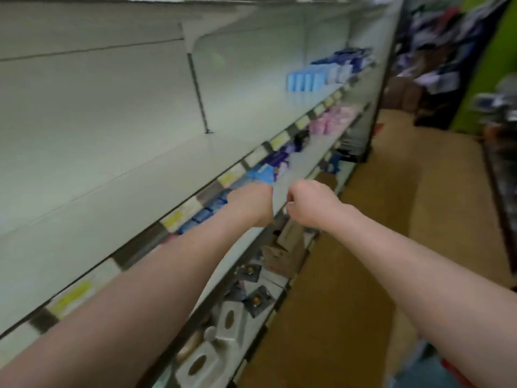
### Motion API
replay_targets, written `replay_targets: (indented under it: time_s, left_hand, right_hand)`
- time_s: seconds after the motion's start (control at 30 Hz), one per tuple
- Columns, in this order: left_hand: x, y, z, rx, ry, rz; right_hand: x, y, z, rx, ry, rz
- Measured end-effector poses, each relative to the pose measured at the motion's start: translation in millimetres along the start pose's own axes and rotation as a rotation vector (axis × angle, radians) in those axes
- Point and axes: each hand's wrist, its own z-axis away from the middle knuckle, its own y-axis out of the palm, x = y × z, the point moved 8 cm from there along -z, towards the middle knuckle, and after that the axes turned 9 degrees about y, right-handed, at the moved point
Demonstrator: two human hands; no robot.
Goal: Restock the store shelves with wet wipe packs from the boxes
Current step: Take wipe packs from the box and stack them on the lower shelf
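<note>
At twelve o'clock, my left hand (pixel 251 201) reaches the blue wet wipe packs (pixel 264 172), its grip hidden; my right hand (pixel 310 203) curls on nothing visible. I'd seat packs flush with the row.

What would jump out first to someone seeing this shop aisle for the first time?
Two bare arms stretch out from the bottom of the picture: the left hand reaches in among blue plastic packs on a lower shelf, and the right hand is curled in a fist just beside it. Above them the long white metal shelf lies mostly bare, with a row of light blue packs only at its far end.
</note>
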Motion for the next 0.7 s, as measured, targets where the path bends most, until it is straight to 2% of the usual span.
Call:
replay_targets:
  time_s: [0.17,0.37,0.53,0.7]
  left_hand:
    - [-129,10,-39,0.025,0.246,-0.014]
    - [-285,37,-68,0.078,0.439,-0.001]
    - [-414,76,-87,0.162,0.592,0.037]
    - [-526,129,-101,0.291,0.701,0.069]
  right_hand:
    - [-127,-7,30,-0.022,0.223,-0.007]
    - [-283,-6,79,-0.040,0.492,-0.011]
    - [-405,11,129,0.038,0.692,-0.058]
    - [-514,38,168,0.119,0.817,-0.119]
